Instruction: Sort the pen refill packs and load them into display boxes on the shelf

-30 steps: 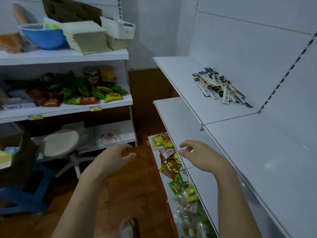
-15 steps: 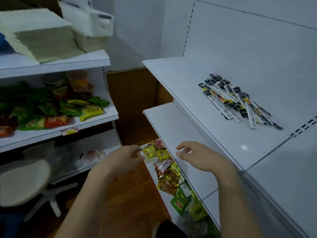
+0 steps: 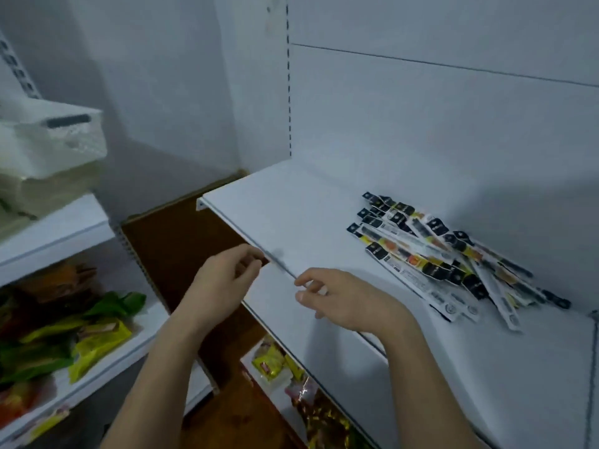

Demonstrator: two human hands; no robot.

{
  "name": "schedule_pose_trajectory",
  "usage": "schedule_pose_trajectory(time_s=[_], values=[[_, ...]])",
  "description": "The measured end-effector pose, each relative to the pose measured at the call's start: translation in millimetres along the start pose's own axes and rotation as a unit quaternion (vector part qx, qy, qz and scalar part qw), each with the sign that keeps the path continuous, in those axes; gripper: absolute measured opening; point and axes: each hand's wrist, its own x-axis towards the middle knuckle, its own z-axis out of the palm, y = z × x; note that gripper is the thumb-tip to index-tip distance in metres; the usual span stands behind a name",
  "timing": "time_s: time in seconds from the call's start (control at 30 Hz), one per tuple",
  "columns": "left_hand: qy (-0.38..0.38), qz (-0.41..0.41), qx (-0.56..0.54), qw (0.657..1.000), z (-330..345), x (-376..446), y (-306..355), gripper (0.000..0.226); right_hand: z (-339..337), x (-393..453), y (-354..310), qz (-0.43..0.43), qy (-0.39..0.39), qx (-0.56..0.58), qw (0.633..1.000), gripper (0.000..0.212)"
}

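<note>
A loose heap of several long pen refill packs [image 3: 444, 257], white with black and yellow labels, lies on the white upper shelf [image 3: 301, 215] near its back wall. My right hand [image 3: 350, 299] hovers over the shelf's front edge, left of the heap, fingers loosely curled and holding nothing. My left hand [image 3: 223, 280] hangs just off the shelf's front edge, fingers relaxed and empty. Neither hand touches the packs. No display box is in view.
A lower white shelf [image 3: 343, 361] sits under the upper one, with snack packets [image 3: 275, 367] below it. At the left stands another rack [image 3: 64, 228] with green and yellow snack bags [image 3: 94, 345], stacked paper and a white basket [image 3: 61, 140]. Brown floor [image 3: 233, 413] shows between.
The view has swung right and closer to the upper shelf. Both hands have risen from beside the lower shelf to the upper shelf's front edge, and the refill heap now lies nearer.
</note>
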Motion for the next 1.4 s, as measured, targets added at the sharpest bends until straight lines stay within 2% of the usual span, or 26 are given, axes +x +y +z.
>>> schedule_pose_trajectory(time_s=[0.1,0.2,0.27,0.37,0.47,0.6,0.67,0.8,0.97,1.07,1.17,1.3,1.37,1.4], values=[[-0.012,0.086,-0.057,0.995,20,53,23,0.017,-26,5,12,0.01,0.081,0.026,0.996,0.024],[-0.059,0.214,-0.037,0.974,58,102,40,0.019,-47,4,30,0.035,0.258,0.022,0.965,0.017],[-0.104,0.313,-0.028,0.943,85,123,54,0.018,-52,-3,43,0.064,0.359,0.042,0.93,0.013],[-0.187,0.429,-0.011,0.884,127,135,79,0.015,-49,-22,59,0.111,0.462,0.064,0.877,0.014],[-0.206,0.481,0.014,0.852,159,138,90,0.03,-39,-38,70,0.154,0.542,0.069,0.823,0.016],[-0.216,0.489,-0.02,0.845,170,146,81,0.023,-7,-45,84,0.232,0.637,0.007,0.735,0.016],[-0.23,0.483,-0.019,0.845,169,148,79,0.02,8,-45,94,0.291,0.645,-0.046,0.705,0.017],[-0.235,0.468,-0.044,0.851,166,151,73,0.011,9,-40,99,0.343,0.649,-0.075,0.674,0.018],[-0.209,0.424,-0.054,0.88,156,147,72,0.01,13,-39,98,0.36,0.617,-0.124,0.689,0.024],[-0.18,0.42,-0.064,0.887,154,144,73,0.018,12,-34,98,0.379,0.582,-0.166,0.7,0.041],[-0.192,0.467,-0.024,0.863,156,140,72,0.036,13,-34,101,0.376,0.576,-0.174,0.705,0.053],[-0.22,0.512,0.076,0.826,152,132,70,0.051,15,-38,104,0.364,0.589,-0.174,0.7,0.038],[-0.211,0.517,0.067,0.827,151,129,68,0.048,15,-38,106,0.36,0.59,-0.176,0.701,0.036],[-0.196,0.521,0.054,0.829,151,127,67,0.04,15,-37,107,0.359,0.589,-0.175,0.702,0.035]])
